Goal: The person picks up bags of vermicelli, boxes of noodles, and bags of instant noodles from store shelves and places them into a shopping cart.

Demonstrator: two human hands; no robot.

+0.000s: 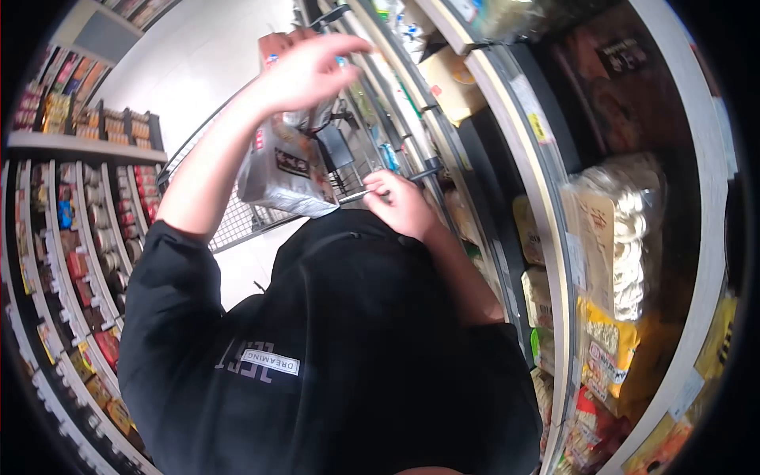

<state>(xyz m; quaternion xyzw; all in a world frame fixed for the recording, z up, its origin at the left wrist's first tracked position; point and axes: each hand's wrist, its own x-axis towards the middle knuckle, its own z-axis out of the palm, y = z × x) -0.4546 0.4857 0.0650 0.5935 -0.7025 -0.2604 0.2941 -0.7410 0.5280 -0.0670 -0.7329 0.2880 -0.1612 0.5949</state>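
Observation:
My left hand (305,71) is raised high and shut on the top of a grey and white food packet (285,162), which hangs down over a wire shopping cart (237,218). Lower and to the right, my right hand (404,202) is closed around the cart's handle bar (356,194). A black sweatshirt (340,348) with a small white label fills the lower middle of the view.
Store shelves (79,237) with jars and small boxes run along the left. On the right, a chiller case (554,261) holds bagged noodles (621,237) and yellow packs. A pale aisle floor (198,71) stretches ahead past the cart.

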